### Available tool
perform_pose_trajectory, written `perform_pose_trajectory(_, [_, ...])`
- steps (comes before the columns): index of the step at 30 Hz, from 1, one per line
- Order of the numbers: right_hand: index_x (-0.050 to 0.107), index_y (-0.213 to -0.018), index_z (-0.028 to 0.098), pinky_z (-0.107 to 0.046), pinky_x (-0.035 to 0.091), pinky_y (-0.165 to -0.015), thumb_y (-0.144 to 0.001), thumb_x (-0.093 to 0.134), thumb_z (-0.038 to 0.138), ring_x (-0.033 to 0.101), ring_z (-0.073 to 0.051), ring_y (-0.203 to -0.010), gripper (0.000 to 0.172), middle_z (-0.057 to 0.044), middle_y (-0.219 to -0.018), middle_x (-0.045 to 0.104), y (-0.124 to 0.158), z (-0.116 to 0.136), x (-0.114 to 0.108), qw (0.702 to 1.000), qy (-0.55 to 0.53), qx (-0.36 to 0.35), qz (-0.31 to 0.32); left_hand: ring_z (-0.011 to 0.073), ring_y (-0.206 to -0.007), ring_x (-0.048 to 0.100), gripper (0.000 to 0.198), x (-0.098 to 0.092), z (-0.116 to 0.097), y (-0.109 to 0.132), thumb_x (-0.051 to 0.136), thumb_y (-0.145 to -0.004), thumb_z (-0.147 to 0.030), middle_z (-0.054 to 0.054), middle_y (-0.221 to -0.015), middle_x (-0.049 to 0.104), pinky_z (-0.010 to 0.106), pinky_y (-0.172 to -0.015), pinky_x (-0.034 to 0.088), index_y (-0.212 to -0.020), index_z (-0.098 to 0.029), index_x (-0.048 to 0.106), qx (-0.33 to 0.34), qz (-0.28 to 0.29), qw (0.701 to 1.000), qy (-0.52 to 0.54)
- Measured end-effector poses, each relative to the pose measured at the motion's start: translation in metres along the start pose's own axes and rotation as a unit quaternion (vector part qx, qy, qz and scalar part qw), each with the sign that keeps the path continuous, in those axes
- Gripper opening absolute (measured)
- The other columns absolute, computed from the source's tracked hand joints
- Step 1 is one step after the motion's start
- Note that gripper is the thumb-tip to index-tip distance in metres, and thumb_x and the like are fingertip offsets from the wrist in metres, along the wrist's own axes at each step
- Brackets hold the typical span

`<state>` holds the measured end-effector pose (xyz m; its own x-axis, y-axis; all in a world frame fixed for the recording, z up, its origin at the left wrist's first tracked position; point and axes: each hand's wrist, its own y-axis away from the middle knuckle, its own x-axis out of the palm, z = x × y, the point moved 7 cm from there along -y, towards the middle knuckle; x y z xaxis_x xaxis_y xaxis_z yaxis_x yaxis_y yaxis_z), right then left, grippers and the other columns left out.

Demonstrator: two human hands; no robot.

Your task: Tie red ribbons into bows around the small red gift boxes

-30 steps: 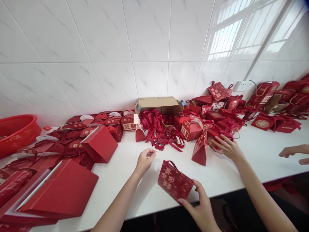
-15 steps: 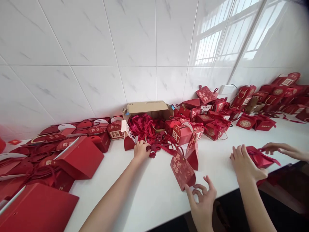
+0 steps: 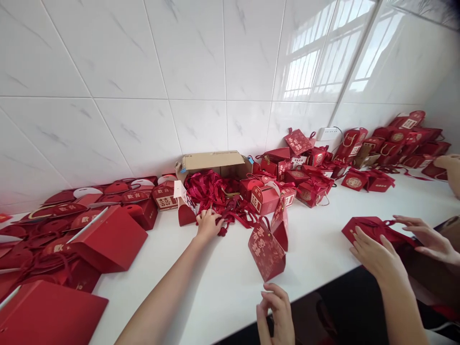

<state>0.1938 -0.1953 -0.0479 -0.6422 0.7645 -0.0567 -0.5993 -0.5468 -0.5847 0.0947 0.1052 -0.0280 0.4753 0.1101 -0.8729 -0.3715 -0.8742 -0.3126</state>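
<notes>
The gold-lettered carton (image 3: pixel 266 254), probably light, crushable and best held by its edges, stands on the table (image 3: pixel 223 282) beyond the right hand (image 3: pixel 277 314), its grip parted, empty; whether the left hand (image 3: pixel 209 226) grips the ribbon pile (image 3: pixel 206 186) is indiscernible.

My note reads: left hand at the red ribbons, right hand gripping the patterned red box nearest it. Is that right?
Not quite: the head view shows the right hand open, just in front of the patterned red box, not gripping it. The left hand is at the red ribbons, as noted.
</notes>
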Motion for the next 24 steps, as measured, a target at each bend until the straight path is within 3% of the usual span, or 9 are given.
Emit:
perform_pose_trajectory(3, [0.057,-0.089,0.019,-0.026,0.05,-0.053,-0.089,0.048,0.016,0.056,-0.014,-0.061,0.01,-0.01,-0.094,0.057,-0.006,0.006,-0.002,1.0,0.012,0.024,0.011,0.0302,-0.108,0.045,0.022,-0.017,-0.004,0.002,0.053,-0.086,-0.029,0.008,-0.1,0.064,0.05,-0.091,0.03,-0.078,-0.024,0.073,0.002,-0.041,0.999,0.02])
perform_pose_trajectory(7, [0.057,-0.085,0.019,-0.028,0.047,-0.059,-0.088,0.051,0.02,0.059,-0.018,-0.073,0.006,-0.009,-0.087,0.058,-0.022,0.013,0.01,0.999,-0.014,0.021,0.045,0.029,-0.105,0.048,0.023,-0.056,-0.016,0.02,0.051,-0.087,-0.029,0.009,-0.1,0.066,0.049,-0.089,0.034,-0.081,-0.022,0.071,0.007,-0.098,0.993,0.064])
perform_pose_trajectory(11, [0.062,-0.095,0.018,-0.029,0.051,-0.064,-0.087,0.057,0.028,0.061,-0.017,-0.074,0.013,-0.009,-0.087,0.062,-0.044,0.014,0.038,0.978,-0.149,0.085,0.122,0.0221,-0.096,0.053,0.022,-0.101,-0.044,0.068,0.05,-0.089,-0.03,0.006,-0.091,0.067,0.039,-0.086,0.042,-0.082,-0.021,0.069,0.05,-0.115,0.985,0.119])
perform_pose_trajectory(15, [0.059,-0.112,0.021,-0.031,0.055,-0.072,-0.078,0.07,0.029,0.066,-0.019,-0.085,0.037,-0.01,-0.101,0.065,-0.056,0.025,0.066,0.916,-0.295,0.183,0.202,0.0208,-0.094,0.053,0.015,-0.14,-0.078,0.131,0.053,-0.088,-0.025,0.004,-0.085,0.066,0.038,-0.086,0.039,-0.081,-0.021,0.066,0.12,-0.138,0.972,0.151])
perform_pose_trajectory(18, [0.061,-0.108,0.023,-0.03,0.055,-0.077,-0.075,0.074,0.024,0.067,-0.018,-0.087,0.035,-0.006,-0.097,0.068,-0.058,0.039,0.072,0.893,-0.344,0.2,0.211,0.0207,-0.091,0.052,0.011,-0.157,-0.096,0.163,0.056,-0.086,-0.017,0.003,-0.081,0.065,0.037,-0.082,0.038,-0.08,-0.021,0.065,0.159,-0.159,0.963,0.149])
perform_pose_trajectory(24, [0.066,-0.096,0.025,-0.023,0.054,-0.071,-0.078,0.07,0.014,0.065,-0.012,-0.078,0.021,0.0,-0.085,0.066,-0.056,0.06,0.064,0.914,-0.335,0.131,0.188,0.022,-0.09,0.054,0.011,-0.171,-0.101,0.19,0.061,-0.082,-0.011,0.003,-0.077,0.065,0.04,-0.083,0.036,-0.081,-0.021,0.065,0.183,-0.227,0.951,0.099])
